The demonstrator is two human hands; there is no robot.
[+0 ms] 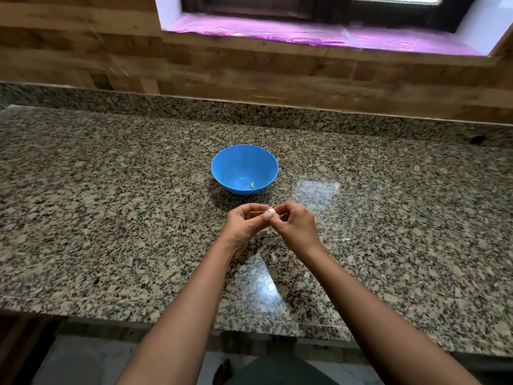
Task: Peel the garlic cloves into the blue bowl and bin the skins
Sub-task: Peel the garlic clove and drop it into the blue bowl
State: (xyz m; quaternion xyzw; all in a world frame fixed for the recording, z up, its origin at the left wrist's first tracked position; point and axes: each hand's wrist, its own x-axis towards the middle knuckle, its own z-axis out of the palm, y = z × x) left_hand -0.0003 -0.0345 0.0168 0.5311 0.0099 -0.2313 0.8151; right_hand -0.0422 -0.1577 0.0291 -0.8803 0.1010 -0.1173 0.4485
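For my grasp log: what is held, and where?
A garlic clove, pinched from both sides: left hand on its left, right hand on its right.

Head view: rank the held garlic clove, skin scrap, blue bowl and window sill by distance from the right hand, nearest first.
1. garlic clove: pinched at the fingertips of the right hand.
2. blue bowl, beyond and left, and skin scrap, on the counter to the right: too close to call.
3. window sill: far back, on the wall.

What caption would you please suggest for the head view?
Left hand and right hand pinch a small white garlic clove over a speckled granite counter, near a round blue bowl.
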